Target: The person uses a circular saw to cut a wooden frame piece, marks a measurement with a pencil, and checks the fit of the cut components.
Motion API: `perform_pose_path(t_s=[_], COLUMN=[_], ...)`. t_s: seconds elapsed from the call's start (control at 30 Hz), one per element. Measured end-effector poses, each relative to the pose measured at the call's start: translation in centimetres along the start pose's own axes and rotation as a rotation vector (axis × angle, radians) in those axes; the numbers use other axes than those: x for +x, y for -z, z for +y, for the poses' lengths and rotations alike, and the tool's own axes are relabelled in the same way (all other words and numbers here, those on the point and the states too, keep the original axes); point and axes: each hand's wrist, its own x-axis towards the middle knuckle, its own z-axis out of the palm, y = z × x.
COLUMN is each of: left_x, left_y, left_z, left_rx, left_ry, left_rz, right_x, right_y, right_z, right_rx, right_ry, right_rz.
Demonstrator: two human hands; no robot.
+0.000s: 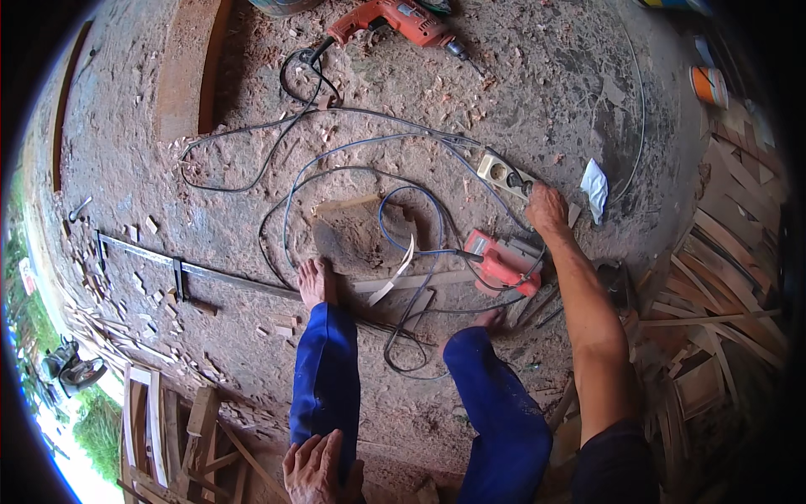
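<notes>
My right hand (545,207) grips a black plug (520,182) at the end of a pale power strip (497,173), right of centre. My left hand (311,466) rests on my blue-clad leg at the bottom, fingers loosely bent and empty. Just below the right hand lies a red power planer (504,266) with cable looped over it. Dark and blue cables snake across the dusty floor (420,353), around a shavings-covered wooden block (357,235) between my bare feet and the strip. A red drill (395,25) lies at the top, cord trailing.
A timber plank (187,67) lies upper left, a long metal clamp (214,273) left. A white crumpled scrap (594,189) and an orange container (708,86) are rightward. Wood offcuts (730,311) pile at right, lumber (197,428) lower left. A motorbike (71,370) stands at far left.
</notes>
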Motion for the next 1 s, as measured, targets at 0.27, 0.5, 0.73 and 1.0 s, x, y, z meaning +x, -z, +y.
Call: perform_pose_path(t_s=[0.27,0.5,0.73,1.0], left_x=[0.3,0.8,0.9,0.0], left_y=[0.3,0.4,0.1,-0.4], left_z=[0.2,1.1,0.3,-0.5], left_rx=[0.011,0.040,0.067,0.169], left_ry=[-0.012,-0.015,-0.031,-0.048], left_rz=[-0.022,-0.032,-0.046,-0.034], right_x=[-0.6,0.3,2.2,1.9], right_y=[0.0,-2.0,-3.2,-3.2], right_z=[0.1,1.8,2.1,-0.6], right_rx=[-0.059,-0.063,0.071,-0.034], right_ry=[0.143,0.199,0.088,-0.003], right_rz=[0.069,0.075,0.119,0.088])
